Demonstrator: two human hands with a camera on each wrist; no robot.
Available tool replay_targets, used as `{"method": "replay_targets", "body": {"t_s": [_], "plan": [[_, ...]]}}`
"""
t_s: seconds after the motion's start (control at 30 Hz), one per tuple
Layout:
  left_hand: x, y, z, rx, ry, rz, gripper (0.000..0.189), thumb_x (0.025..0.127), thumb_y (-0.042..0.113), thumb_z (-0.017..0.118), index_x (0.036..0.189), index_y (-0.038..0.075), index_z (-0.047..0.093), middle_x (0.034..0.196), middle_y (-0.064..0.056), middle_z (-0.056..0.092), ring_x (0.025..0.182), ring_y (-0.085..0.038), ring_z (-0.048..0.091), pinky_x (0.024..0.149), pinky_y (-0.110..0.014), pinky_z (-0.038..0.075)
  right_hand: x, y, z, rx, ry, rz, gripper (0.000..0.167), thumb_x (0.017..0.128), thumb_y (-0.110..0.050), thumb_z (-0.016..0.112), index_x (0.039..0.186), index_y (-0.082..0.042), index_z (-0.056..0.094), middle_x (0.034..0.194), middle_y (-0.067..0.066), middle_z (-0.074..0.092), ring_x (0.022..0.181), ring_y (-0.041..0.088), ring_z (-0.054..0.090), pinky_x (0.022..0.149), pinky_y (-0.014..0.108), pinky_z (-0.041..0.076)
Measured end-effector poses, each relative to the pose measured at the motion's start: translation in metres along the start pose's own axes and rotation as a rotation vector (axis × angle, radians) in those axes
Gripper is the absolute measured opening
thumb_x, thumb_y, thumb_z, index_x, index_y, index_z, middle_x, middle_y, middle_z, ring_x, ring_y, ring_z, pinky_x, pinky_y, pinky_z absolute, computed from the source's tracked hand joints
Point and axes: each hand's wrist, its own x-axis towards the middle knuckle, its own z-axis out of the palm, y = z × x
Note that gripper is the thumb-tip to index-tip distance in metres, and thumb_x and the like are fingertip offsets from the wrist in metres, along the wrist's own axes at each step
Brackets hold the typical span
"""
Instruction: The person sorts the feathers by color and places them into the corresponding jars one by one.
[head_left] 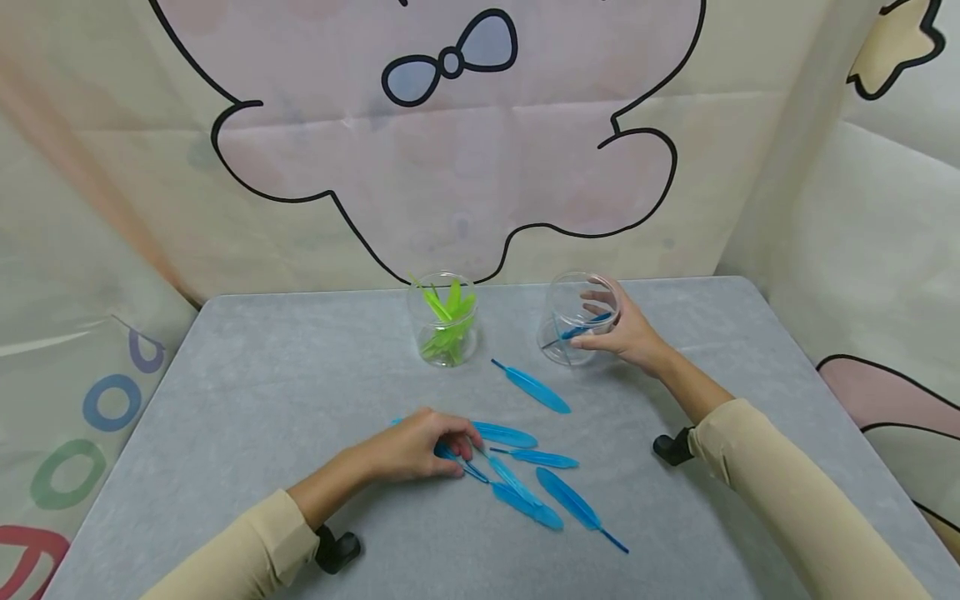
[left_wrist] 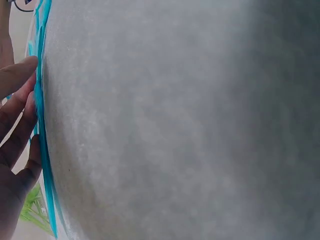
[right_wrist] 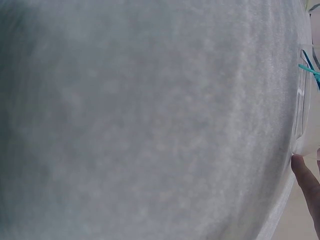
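Blue feathers [head_left: 513, 480] under left hand [head_left: 417, 445], grip unclear – right hand [head_left: 633, 335] clasps clear cup [head_left: 557, 322]

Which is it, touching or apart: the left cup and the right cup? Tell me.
Apart. The head view shows a strip of bare table between the left cup and the right cup.

Beige sleeves [head_left: 806, 492], black wrist cameras [head_left: 341, 552] (stubby)

Showing two clear cups [head_left: 553, 321], one desk [head_left: 300, 375], at least six blue feathers [head_left: 537, 390], several green feathers [head_left: 447, 329] overlapping past counting
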Motion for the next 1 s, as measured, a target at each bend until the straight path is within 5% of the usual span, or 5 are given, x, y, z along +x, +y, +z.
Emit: {"method": "replay_targets", "body": {"t_s": [0.13, 0.43, 0.73, 1.0], "plan": [[-0.0012, 0.0009, 0.0001, -0.001, -0.014, -0.015, 0.036, 0.084, 0.003, 0.079, 0.117, 0.012, 0.069, 0.096, 0.007, 0.07, 0.09, -0.005, 0.064, 0.083, -0.022, 0.053, 0.0, -0.0008, 0.0001, -0.005, -0.001, 0.005, 0.102, 0.081, -0.007, 0.083, 0.158, -0.021, 0.017, 0.154, 0.022, 0.034, 0.143, 0.037, 0.035, 0.1, 0.041, 0.049], [-0.0024, 0.0022, 0.0017, 0.067, -0.006, -0.013, 0.034, 0.086, 0.001, 0.076, 0.116, 0.013, 0.069, 0.094, 0.009, 0.069, 0.088, -0.002, 0.063, 0.083, -0.021, 0.052, -0.0003, 0.0001, -0.0001, 0.006, -0.004, 0.01, 0.102, 0.081, -0.007, 0.082, 0.158, -0.021, 0.017, 0.154, 0.021, 0.034, 0.143, 0.036, 0.034, 0.093, 0.024, 0.05], [-0.0029, 0.0043, 0.0035, 0.187, 0.035, 0.012, 0.029, 0.087, 0.005, 0.076, 0.114, 0.015, 0.071, 0.09, 0.01, 0.069, 0.084, 0.001, 0.061, 0.08, -0.021, 0.051, -0.0004, 0.0001, -0.0007, 0.011, -0.004, 0.012, 0.101, 0.081, -0.006, 0.082, 0.158, -0.02, 0.017, 0.154, 0.022, 0.033, 0.143, 0.037, 0.034, 0.103, 0.053, 0.043], [-0.0009, 0.0046, 0.0024, 0.106, 0.088, 0.03, 0.026, 0.089, 0.003, 0.073, 0.114, 0.012, 0.069, 0.089, 0.008, 0.07, 0.085, 0.001, 0.062, 0.079, -0.023, 0.053, -0.0014, -0.0004, -0.0002, 0.027, -0.007, 0.014, 0.103, 0.081, -0.006, 0.082, 0.158, -0.02, 0.015, 0.155, 0.019, 0.033, 0.144, 0.038, 0.032, 0.103, 0.058, 0.04]]}}
